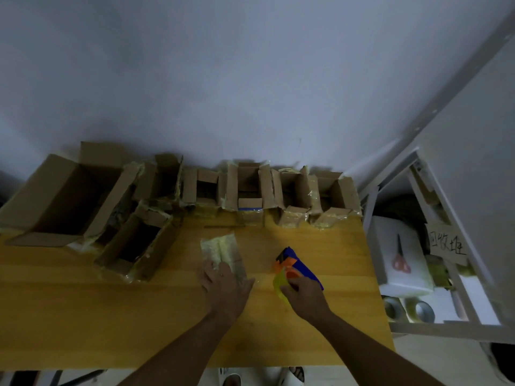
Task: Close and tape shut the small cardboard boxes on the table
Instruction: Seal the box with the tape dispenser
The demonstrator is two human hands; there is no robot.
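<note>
Your left hand (pixel 223 280) lies flat on the taped box (pixel 223 253); your right hand (pixel 302 295) grips the tape dispenser (pixel 295 267) beside it. Releasing pressure could wrinkle the tape.

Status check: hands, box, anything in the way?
Left hand flat on taped box. Right hand grips tape dispenser. Open boxes behind; path clear.
</note>
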